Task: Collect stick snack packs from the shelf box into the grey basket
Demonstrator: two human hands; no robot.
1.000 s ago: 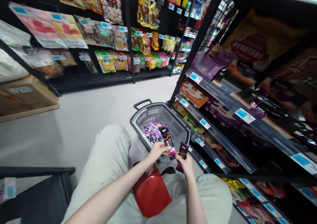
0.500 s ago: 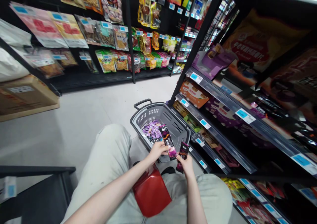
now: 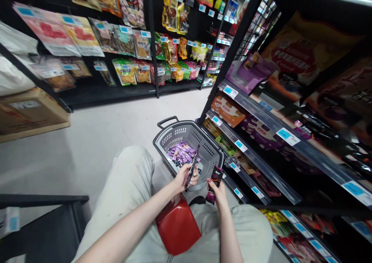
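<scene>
I sit on a red stool (image 3: 178, 227) between black shop shelves. My left hand (image 3: 183, 178) is closed round a dark snack packet (image 3: 192, 165), now turned edge-on over the near rim of the grey shopping basket (image 3: 171, 138). Several purple and black packets (image 3: 181, 153) lie inside that basket. My right hand (image 3: 217, 189) pinches a second dark packet with a pink end (image 3: 215, 178), held upright just right of the basket. The two hands are a little apart.
Shelves on the right (image 3: 255, 154) carry boxed goods with blue price tags. Across the aisle a shelf (image 3: 130, 65) holds hanging snack bags. A cardboard box (image 3: 29, 114) stands at the left, and a black shelf corner (image 3: 49, 216) is at the lower left.
My left hand has twisted its packet from face-up to edge-on and drawn it away from the right hand's packet. The right hand has stayed almost in place.
</scene>
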